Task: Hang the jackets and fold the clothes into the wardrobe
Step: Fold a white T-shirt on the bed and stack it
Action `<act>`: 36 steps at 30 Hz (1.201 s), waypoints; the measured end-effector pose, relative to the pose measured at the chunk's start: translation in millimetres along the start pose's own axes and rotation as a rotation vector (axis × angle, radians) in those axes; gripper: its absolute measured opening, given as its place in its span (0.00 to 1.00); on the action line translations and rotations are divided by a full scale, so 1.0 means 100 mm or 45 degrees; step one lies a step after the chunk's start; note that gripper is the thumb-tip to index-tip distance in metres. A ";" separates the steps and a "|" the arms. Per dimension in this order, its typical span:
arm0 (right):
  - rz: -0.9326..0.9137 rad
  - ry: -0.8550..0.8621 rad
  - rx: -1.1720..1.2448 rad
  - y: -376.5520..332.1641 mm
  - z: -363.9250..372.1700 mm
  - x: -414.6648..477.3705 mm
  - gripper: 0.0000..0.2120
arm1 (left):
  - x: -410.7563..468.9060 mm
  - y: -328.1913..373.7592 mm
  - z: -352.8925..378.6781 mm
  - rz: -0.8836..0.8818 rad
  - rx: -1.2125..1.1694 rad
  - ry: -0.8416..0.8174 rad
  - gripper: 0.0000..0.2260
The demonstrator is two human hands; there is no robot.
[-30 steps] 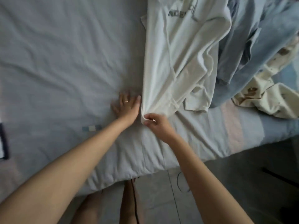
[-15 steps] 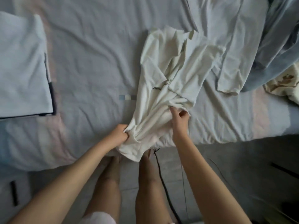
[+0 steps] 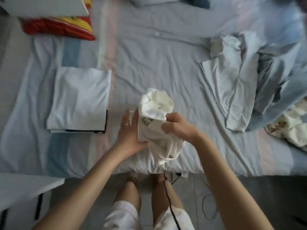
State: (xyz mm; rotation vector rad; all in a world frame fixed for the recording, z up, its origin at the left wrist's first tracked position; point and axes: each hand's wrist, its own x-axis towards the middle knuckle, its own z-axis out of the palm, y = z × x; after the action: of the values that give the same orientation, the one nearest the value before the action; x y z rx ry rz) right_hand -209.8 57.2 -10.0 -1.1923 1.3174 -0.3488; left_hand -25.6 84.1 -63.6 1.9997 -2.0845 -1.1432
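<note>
The head camera looks down over the near edge of a bed (image 3: 157, 55) covered with a rumpled pale grey sheet that has blue and pink stripes. Both hands meet just above that near edge, around a bunched cream top (image 3: 154, 133). The top is held up off the sheet as a loose roll. Its crumpled end points away from the person and its lower part trails down to the mattress edge, where a thin cord loop hangs. Grey printed lettering shows on the side facing the camera, partly hidden.

The left hand (image 3: 128, 130) lies flat against the left side of the top. Its fingers are straight and together and its thumb reaches under the cloth, so its grip is released and only supports. A ring (image 3: 127, 124) sits on one finger. The right hand (image 3: 178, 126) has its fingers curled, its grip clenched on a fold of the top on the right side.

A folded white garment (image 3: 79, 98) rests on the sheet to the left, well apart from the hands, with a dark edge showing beneath it. Red and yellow fabric (image 3: 58, 28) lies at the far left corner. On the right, a white long-sleeved garment (image 3: 232, 83) is spread out beside a heap of light blue clothes (image 3: 279, 83), and a cream printed fabric (image 3: 289, 128) is at the right edge.

Below the bed are a grey floor (image 3: 249, 196), the person's legs in white shorts (image 3: 123, 216), and a dark cable (image 3: 167, 193) running down past the right leg.
</note>
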 end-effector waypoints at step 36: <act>-0.906 1.005 0.322 -3.25 -1.32 -2.39 0.11 | -1.21 2.21 -2.68 0.185 -1.118 0.361 0.07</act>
State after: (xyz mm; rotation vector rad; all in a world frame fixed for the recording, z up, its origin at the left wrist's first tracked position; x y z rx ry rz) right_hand -263.7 46.8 410.8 -1.3254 1.3833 -1.5781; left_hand -59.2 42.1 300.4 1.4400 -1.2265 -1.3201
